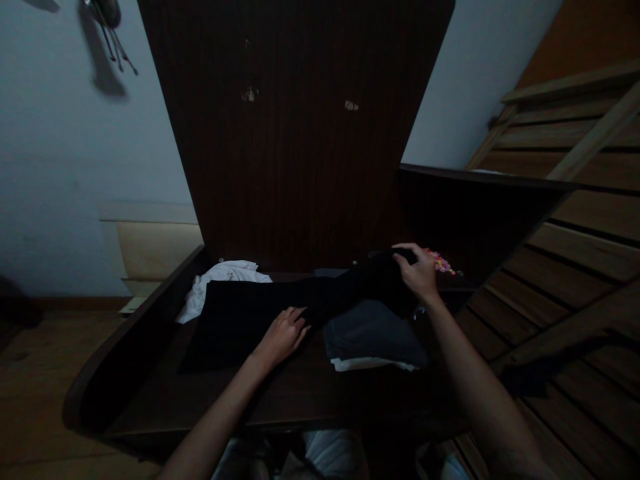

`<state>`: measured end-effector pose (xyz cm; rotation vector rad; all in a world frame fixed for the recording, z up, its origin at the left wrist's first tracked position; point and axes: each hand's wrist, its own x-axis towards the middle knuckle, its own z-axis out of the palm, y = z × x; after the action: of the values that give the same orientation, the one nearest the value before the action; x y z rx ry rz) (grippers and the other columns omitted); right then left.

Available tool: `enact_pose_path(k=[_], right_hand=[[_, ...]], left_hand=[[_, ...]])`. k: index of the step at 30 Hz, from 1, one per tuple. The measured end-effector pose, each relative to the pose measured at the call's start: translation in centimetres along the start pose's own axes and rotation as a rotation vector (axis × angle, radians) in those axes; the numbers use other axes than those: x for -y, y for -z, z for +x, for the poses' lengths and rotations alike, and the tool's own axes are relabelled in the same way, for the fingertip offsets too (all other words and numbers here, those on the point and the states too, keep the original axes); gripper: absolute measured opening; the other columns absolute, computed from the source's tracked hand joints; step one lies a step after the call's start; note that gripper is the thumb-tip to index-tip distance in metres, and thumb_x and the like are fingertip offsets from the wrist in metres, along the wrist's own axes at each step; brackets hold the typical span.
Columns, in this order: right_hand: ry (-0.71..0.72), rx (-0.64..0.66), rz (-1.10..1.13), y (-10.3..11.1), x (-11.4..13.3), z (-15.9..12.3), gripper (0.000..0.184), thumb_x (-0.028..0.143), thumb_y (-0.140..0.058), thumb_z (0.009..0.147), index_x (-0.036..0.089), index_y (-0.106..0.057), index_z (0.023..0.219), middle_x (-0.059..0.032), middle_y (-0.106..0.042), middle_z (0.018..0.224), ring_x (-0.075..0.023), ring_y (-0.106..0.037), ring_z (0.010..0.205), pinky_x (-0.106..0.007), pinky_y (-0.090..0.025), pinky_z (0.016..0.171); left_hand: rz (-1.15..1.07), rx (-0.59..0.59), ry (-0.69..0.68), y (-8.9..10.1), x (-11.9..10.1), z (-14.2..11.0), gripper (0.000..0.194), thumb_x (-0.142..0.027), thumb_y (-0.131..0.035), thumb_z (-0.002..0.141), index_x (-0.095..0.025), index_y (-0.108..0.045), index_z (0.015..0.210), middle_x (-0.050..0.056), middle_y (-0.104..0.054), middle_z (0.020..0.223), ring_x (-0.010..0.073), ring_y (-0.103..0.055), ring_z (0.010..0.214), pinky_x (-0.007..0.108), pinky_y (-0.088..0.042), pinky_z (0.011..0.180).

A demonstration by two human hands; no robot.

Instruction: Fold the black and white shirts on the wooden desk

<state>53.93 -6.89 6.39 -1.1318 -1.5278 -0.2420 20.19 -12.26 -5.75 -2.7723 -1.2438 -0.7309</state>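
Observation:
A black garment (240, 313) lies spread across the dark wooden surface (165, 393) in front of me. My left hand (284, 335) rests flat on its middle, fingers stretched out. My right hand (419, 272) pinches the garment's raised right end, fingers closed around the cloth, lifting it above a folded grey stack (373, 337) with a white piece (370, 364) beneath it.
A crumpled white cloth (220, 279) lies at the back left of the surface. A small pink and yellow item (443, 263) sits just behind my right hand. A tall dark wooden panel (295, 127) stands behind; wooden slats (575, 253) run along the right.

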Motion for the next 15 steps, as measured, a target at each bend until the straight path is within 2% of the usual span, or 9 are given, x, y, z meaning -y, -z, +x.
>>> enact_pose_path(k=[4,7,10,12,15], right_hand=[[-0.02,-0.027,-0.028,-0.5,-0.4,0.0,0.016,0.032,-0.059,0.079,0.022,-0.068,0.087,-0.0051,-0.073,0.085,-0.0248,-0.067,0.082,-0.04,-0.052,0.079],[-0.026,-0.049,-0.028,-0.8,-0.6,0.2,0.016,0.032,-0.059,0.079,0.022,-0.068,0.086,-0.0054,-0.073,0.085,-0.0251,-0.067,0.083,-0.041,-0.052,0.08],[-0.038,-0.072,-0.008,-1.1,-0.9,0.4,0.016,0.033,-0.059,0.079,0.022,-0.068,0.086,-0.0056,-0.073,0.085,-0.0253,-0.067,0.084,-0.042,-0.052,0.082],[-0.052,-0.075,0.001,-1.3,-1.1,0.5,0.017,0.034,-0.06,0.078,0.021,-0.068,0.086,-0.006,-0.072,0.086,-0.0258,-0.067,0.084,-0.042,-0.052,0.082],[-0.073,-0.066,-0.009,-1.8,-1.3,1.0,0.017,0.035,-0.06,0.078,0.021,-0.068,0.086,-0.0062,-0.073,0.086,-0.0264,-0.067,0.084,-0.042,-0.052,0.081]], left_hand=[[0.175,0.16,0.058,0.9,0.7,-0.5,0.024,-0.028,-0.052,0.092,-0.014,-0.071,0.097,0.016,-0.067,0.109,0.0315,-0.06,0.111,0.049,-0.046,0.097],[0.107,0.229,0.071,1.2,2.3,-1.2,0.022,-0.025,-0.053,0.09,-0.014,-0.072,0.093,0.015,-0.068,0.109,0.0291,-0.062,0.109,0.044,-0.047,0.097],[-0.122,0.134,0.113,1.5,4.3,-2.0,0.025,-0.022,-0.048,0.091,-0.019,-0.071,0.099,0.01,-0.069,0.111,0.0225,-0.064,0.106,0.035,-0.049,0.095],[-0.255,0.056,0.17,2.1,5.5,-2.3,0.026,-0.026,-0.047,0.092,-0.021,-0.072,0.097,0.008,-0.071,0.103,0.0217,-0.066,0.099,0.035,-0.051,0.09],[-0.347,0.029,0.242,4.5,7.2,-1.7,0.03,-0.036,-0.048,0.091,-0.02,-0.073,0.086,0.006,-0.071,0.087,0.0225,-0.066,0.086,0.035,-0.051,0.081]])
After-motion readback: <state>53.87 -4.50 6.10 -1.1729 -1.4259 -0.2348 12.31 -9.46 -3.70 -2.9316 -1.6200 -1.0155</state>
